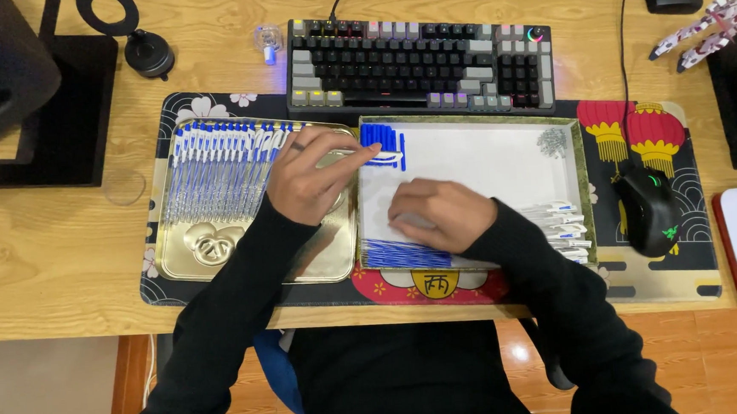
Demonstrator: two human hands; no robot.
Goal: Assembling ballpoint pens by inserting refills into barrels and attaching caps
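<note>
Reaching to 12 o'clock of the white tray (pixel 503 169), left hand (pixel 311 176) pinches a white pen part (pixel 385 157) beside the blue caps (pixel 379 136). Right hand (pixel 437 214) rests flat, grip unclear. Advisable: keep pinch light, align part squarely with the row.

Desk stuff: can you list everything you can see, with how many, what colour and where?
gold tray: one, left on the mat
assembled pens: a row, too many to count, white and blue, in the gold tray
white tray: one, centre
blue caps: small pile, white tray's far left corner
blue refills: a bunch, white tray's near edge
white pen barrels: several, white tray's right side
keyboard: one, black and grey, behind the trays
mouse: one, black, right
desk mat: one, patterned, under the trays
left hand: pinching a white pen part by the caps
right hand: resting in the white tray
</note>
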